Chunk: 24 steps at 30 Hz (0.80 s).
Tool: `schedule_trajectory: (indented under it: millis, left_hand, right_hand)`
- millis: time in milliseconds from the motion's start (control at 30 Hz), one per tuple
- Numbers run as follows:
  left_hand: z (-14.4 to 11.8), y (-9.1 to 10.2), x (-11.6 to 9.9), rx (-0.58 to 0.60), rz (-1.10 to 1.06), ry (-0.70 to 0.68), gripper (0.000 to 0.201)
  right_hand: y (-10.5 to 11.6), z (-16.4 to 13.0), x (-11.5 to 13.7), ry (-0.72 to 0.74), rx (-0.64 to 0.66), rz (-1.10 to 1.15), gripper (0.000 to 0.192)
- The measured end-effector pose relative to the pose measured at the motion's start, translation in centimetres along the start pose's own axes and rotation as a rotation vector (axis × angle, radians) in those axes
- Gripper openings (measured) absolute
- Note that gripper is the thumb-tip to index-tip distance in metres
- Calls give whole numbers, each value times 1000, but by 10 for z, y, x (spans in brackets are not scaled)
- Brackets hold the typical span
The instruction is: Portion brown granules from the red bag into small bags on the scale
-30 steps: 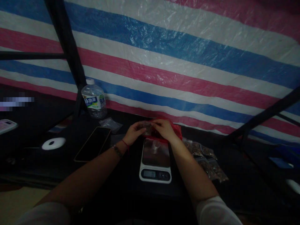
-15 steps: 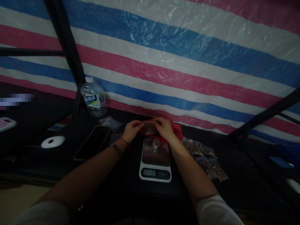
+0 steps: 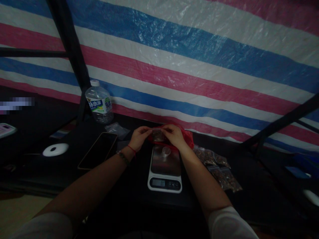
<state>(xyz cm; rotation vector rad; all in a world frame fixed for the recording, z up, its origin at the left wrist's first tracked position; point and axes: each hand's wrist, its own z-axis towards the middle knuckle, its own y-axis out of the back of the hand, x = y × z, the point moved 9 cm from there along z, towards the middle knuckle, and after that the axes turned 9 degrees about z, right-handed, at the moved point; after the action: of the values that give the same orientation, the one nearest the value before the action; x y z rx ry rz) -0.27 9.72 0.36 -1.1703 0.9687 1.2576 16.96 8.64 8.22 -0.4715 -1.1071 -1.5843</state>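
Between my two hands is a small clear plastic bag (image 3: 157, 135) with brown bits inside, above the far end of the scale. My left hand (image 3: 140, 136) pinches its left edge, and my right hand (image 3: 173, 134) pinches the right edge. Behind and beneath it spreads a red plastic bag (image 3: 188, 137). On the steel plate of the white digital scale (image 3: 164, 186) stands a little clear cup (image 3: 166, 152). Several filled clear bags (image 3: 221, 174) lie to the right of my right forearm.
A large clear bottle (image 3: 99, 103) stands at the back left, beside empty plastic bags (image 3: 117, 130). A dark phone (image 3: 98, 151) and a white round device (image 3: 55, 150) lie left of my left arm. Striped sheeting (image 3: 174, 73) and black frame bars (image 3: 72, 49) rise behind the table.
Almost nothing differs. My hands keep their pinch on the small bag, and the whole view has shifted very slightly.
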Motion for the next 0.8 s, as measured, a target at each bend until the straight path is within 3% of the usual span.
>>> schedule_trajectory:
  millis: [233, 800]
  left_hand:
    - [0, 0, 0, 4, 60, 0, 45]
    - [-10, -11, -19, 95, 260, -178, 29]
  right_hand:
    - [-6, -1, 5, 27, 45, 21, 7]
    - [-22, -5, 21, 94, 103, -44, 7]
